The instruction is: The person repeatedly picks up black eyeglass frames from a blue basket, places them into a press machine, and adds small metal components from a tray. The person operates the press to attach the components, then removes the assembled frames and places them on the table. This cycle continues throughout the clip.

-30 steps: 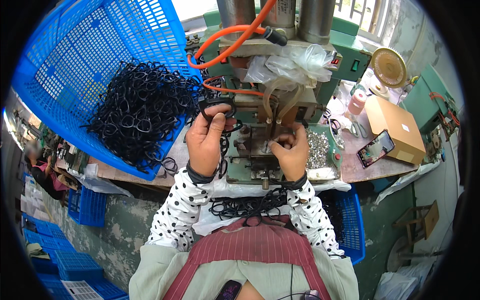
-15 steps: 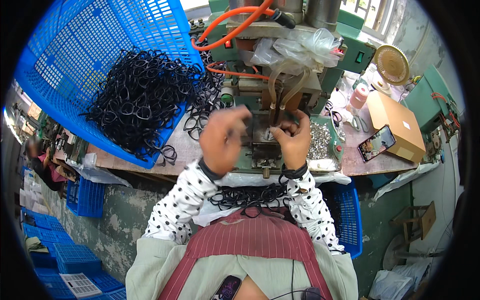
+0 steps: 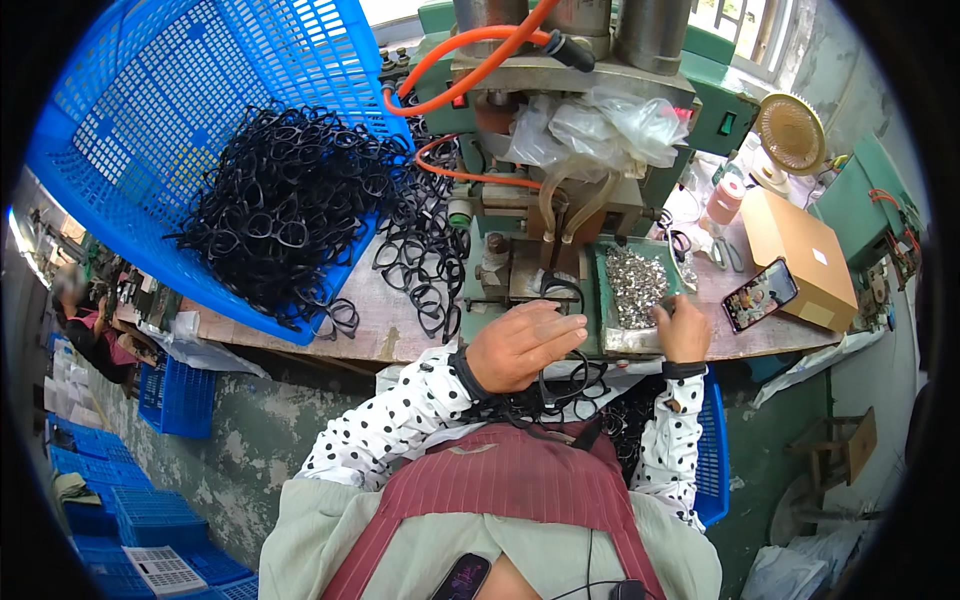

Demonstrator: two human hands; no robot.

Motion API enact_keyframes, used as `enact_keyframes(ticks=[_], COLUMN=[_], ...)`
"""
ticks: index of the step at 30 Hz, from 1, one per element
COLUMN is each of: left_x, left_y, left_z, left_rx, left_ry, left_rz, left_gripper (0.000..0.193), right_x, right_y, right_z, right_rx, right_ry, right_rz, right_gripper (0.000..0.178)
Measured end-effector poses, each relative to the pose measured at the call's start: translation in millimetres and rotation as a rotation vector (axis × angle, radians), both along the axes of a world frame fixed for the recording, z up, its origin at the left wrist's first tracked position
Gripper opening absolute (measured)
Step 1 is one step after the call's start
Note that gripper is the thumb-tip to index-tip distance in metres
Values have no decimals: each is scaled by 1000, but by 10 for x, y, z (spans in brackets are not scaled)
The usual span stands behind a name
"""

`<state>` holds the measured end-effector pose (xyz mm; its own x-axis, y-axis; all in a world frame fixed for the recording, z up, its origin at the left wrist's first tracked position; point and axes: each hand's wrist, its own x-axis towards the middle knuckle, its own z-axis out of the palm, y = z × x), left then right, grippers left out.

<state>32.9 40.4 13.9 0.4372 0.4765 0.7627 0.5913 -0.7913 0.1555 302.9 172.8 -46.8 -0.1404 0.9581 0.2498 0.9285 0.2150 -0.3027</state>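
Note:
My left hand [image 3: 525,346] is in front of the press's metal work block [image 3: 541,268], fingers together. It holds a black eyeglass frame [image 3: 566,284], one rim showing above the fingers and the other below them. At the right corner of a green-edged tray [image 3: 632,343] of small shiny metal parts [image 3: 634,285] is my right hand [image 3: 685,329]. Its thumb and fingers are drawn together, and whatever they hold is too small to make out. More black frames [image 3: 490,405] lie in my lap under the left hand.
A big blue basket [image 3: 300,325] heaped with black frames [image 3: 290,210] leans at the left, with loose frames [image 3: 420,270] beside it. Above the work block hang tubes [image 3: 548,210] and orange hoses [image 3: 470,40]. On the right are a phone [image 3: 760,295], a cardboard box [image 3: 800,255] and scissors [image 3: 722,250].
My left hand has come down and right from beside the press and now has an eyeglass frame. My right hand has left the work block for the parts tray.

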Motion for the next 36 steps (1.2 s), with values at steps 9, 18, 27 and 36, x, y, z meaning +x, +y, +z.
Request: enact_keyframes(ticks=[9,18,27,36], left_x=[43,-1109,-1717,-2097], left_y=[-82,-129,98,25], left_z=[-7,-775,-1380,-1629], left_rx=[-25,-326,-645,-771], left_ry=[-13,-380,-343,-1314], left_rz=[60,1117,1338,1138], left_gripper=[50,20,31,29], right_x=[-217,-276,-295,-392], right_y=[166,3,28,85], right_z=[-304,-273,-350,-310], right_rx=[58,285,309,324], right_ry=[465,601,588,563], right_rz=[-5,47,47,107], right_gripper=[16,8,5,5])
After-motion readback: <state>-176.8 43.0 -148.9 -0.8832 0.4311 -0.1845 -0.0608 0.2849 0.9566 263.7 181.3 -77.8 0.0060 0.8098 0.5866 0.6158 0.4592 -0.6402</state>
